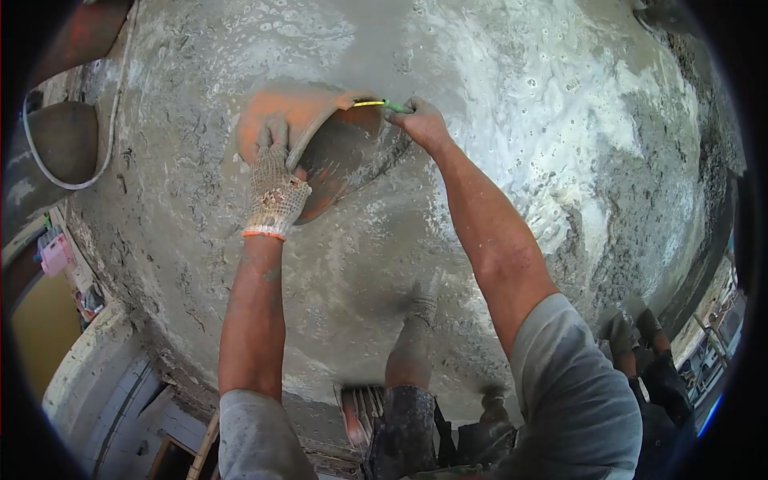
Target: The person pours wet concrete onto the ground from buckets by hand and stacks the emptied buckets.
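Note:
A short orange pipe-like piece [272,110], smeared with grey mud, stands tilted in wet cement with its open mouth facing right. My left hand [276,184], in a dirty knit glove with an orange cuff, grips its near rim. The fingers lie over the outside, and the thumb is at the edge. My right hand [420,124], muddy, is closed around a thin tool with a green handle and a yellow strip [374,104]. The strip's far end meets the upper rim of the orange piece. What exact kind of tool it is, I cannot make out.
Wet grey cement [360,272] spreads all around, with milky water [552,152] on the right. A white hose [106,152] loops beside dark drums at the upper left. Another person's muddy boots [636,328] stand at the right. A pink object [56,254] lies at the left edge.

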The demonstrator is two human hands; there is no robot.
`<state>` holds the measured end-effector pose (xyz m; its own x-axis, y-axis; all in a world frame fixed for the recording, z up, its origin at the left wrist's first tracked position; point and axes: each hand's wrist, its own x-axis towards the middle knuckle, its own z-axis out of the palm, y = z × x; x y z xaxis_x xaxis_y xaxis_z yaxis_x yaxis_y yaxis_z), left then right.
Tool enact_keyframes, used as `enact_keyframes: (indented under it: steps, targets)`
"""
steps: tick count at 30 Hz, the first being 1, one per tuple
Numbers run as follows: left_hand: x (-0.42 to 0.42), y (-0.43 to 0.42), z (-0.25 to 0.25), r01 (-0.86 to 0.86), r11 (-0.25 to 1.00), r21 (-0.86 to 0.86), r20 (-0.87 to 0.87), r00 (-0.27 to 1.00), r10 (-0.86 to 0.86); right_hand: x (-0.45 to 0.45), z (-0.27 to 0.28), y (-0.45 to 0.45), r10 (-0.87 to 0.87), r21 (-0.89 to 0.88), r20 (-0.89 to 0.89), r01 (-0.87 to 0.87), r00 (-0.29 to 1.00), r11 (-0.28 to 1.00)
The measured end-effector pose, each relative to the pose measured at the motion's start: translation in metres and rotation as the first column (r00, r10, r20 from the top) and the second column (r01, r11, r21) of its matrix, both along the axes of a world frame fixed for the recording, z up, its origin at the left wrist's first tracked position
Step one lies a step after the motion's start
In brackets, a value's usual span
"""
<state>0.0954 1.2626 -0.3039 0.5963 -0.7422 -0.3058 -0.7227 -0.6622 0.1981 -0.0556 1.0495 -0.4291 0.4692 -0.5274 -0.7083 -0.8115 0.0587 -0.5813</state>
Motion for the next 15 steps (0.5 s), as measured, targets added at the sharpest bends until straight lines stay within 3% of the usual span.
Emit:
enact_keyframes:
  steps: [2, 3, 4, 5, 6, 7, 9, 10, 12, 14, 15]
  targets:
    - [-0.007, 0.038, 0.012, -0.205, 0.977, -0.06, -0.242, 0.953, 0.185, -0.04, 0.02, 0.025, 0.04, 0.266, 0.188, -0.09, 0.981, 0.96]
    - [-0.01, 0.056, 0.02, -0.31, 0.949, -0.046, -0.396, 0.878, 0.268, -0.049, 0.057, 0.031, 0.187, 0.439, 0.039, -0.185, 0.982, 0.879]
    - [-0.015, 0.067, 0.036, -0.433, 0.901, -0.007, -0.564, 0.746, 0.354, -0.067, 0.069, 0.055, 0.135, 0.294, 0.199, -0.191, 0.971, 0.937]
    - [-0.023, 0.079, 0.048, -0.522, 0.85, 0.07, -0.722, 0.562, 0.404, -0.071, 0.098, 0.06, 0.189, 0.356, 0.204, -0.252, 0.961, 0.9]
    - [-0.025, 0.097, 0.039, -0.688, 0.701, 0.187, -0.744, 0.367, 0.559, -0.074, 0.123, 0.059, 0.197, 0.356, 0.212, -0.264, 0.957, 0.896]
    - [-0.027, 0.115, 0.031, -0.822, 0.495, 0.283, -0.731, 0.149, 0.666, -0.072, 0.144, 0.058, 0.08, 0.301, 0.206, -0.141, 0.975, 0.943]
    - [-0.024, 0.102, 0.016, -0.956, 0.011, 0.294, -0.706, -0.209, 0.676, -0.08, 0.147, 0.035, 0.081, 0.022, 0.267, -0.09, 0.96, 0.996]
    - [-0.033, 0.081, 0.007, -0.952, 0.043, 0.303, -0.72, -0.199, 0.665, -0.09, 0.149, 0.018, 0.062, -0.001, 0.254, -0.063, 0.965, 0.998]
    - [-0.049, 0.043, -0.009, -0.901, -0.166, 0.4, -0.721, -0.421, 0.551, -0.104, 0.145, -0.007, 0.263, -0.186, 0.214, -0.225, 0.941, 0.956]
    - [-0.094, -0.006, -0.032, -0.912, 0.188, 0.366, -0.898, -0.292, 0.33, -0.137, 0.141, -0.037, 0.204, -0.169, 0.191, -0.172, 0.96, 0.97]
    - [-0.108, -0.019, -0.047, -0.924, 0.205, 0.322, -0.925, -0.26, 0.278, -0.16, 0.141, -0.049, 0.158, -0.149, 0.171, -0.133, 0.973, 0.98]
